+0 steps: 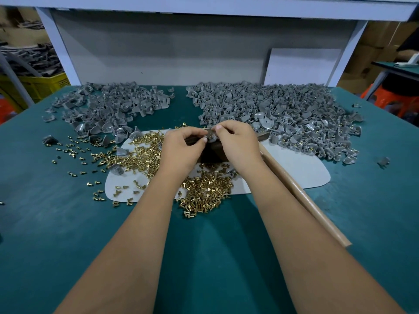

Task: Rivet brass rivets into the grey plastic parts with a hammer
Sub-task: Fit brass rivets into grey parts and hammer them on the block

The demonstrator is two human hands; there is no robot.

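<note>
2 hands (184, 147) (235, 141) on 1 grey part (211, 137), 1 hammer (301, 196), 2 part piles (108, 105) (278, 114)

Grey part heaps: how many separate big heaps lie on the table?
2: left heap at back left, right heap at back right. Stray parts lie around.

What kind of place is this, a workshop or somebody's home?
Most likely a small factory assembly bench: heaps of identical grey plastic parts, loose brass rivets on a green work mat, cardboard boxes stacked behind.
</note>
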